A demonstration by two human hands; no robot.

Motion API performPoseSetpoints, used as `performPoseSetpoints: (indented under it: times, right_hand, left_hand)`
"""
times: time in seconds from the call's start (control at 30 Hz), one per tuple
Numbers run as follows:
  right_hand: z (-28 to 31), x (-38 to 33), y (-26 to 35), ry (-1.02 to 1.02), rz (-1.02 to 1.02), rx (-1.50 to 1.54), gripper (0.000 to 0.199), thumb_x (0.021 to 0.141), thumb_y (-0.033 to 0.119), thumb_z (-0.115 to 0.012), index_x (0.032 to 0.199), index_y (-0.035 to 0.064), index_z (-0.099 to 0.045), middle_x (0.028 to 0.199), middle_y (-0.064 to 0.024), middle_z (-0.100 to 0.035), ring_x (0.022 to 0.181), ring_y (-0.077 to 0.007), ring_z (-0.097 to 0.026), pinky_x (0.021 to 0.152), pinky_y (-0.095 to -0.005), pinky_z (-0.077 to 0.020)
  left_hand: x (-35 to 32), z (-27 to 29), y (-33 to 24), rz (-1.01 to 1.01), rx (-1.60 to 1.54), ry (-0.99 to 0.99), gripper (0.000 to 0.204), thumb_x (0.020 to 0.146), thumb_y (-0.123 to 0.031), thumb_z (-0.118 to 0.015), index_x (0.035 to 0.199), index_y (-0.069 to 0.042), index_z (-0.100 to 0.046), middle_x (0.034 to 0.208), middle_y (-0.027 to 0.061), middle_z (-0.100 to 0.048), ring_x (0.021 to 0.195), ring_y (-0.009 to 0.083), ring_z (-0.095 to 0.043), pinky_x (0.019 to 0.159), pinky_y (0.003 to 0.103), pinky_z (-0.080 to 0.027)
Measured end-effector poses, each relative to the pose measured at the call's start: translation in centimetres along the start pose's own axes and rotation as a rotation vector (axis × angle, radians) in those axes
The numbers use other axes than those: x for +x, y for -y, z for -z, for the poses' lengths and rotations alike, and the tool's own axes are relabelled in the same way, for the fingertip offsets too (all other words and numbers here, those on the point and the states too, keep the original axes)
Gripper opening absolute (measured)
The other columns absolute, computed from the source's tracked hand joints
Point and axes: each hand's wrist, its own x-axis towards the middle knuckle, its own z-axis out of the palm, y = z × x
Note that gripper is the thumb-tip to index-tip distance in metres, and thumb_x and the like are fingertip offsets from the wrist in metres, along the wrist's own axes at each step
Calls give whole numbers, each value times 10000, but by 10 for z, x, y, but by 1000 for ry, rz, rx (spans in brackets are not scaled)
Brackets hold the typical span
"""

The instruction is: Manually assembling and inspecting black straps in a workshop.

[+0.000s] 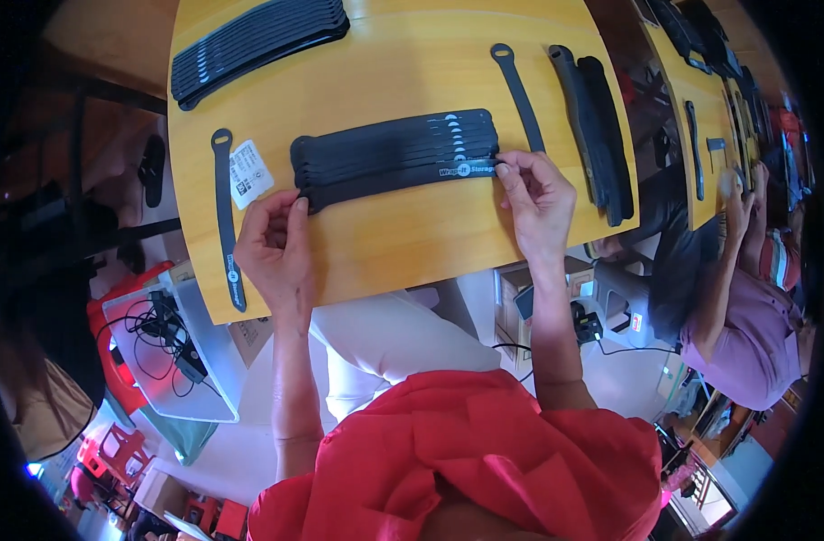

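On the yellow wooden bench (403,257) now, the nearest flat black strap (385,187) of an overlapping black stack (376,144) is pinched at its ends by left hand (278,242) and right hand (540,203), seemingly for even alignment.

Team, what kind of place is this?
Probably a small packing or assembly workshop: neat stacks of black straps on a yellow table, and another person in purple at a second table with similar dark pieces.

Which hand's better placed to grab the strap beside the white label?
Left, likely: left hand is close beside that loose strap; right hand is across the stack of straps. Both pinch the front strap, so left would release first.
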Motion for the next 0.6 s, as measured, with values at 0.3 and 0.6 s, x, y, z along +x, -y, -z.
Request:
performPoseSetpoints:
  times: [0.3,0.6]
  right_hand:
    - [-5,1,-1,-47,0,-5,95,774,-33,-635,869,-40,-641,706,-32,-549,516,-44,-479,451,-187,-380]
    - [-5,2,-10,-83,22,15,84,775,-29,-645,859,-34,-644,705,-13,-541,513,-33,-458,440,-175,-365]
  left_hand:
    - [-1,0,4,-1,-34,-5,91,795,0,-634,885,-11,-631,745,-13,-583,618,13,-485,534,126,-361]
    - [1,-2,6,1,-39,-22,98,787,-6,-648,883,-14,-634,737,-14,-596,607,12,-487,526,129,-365]
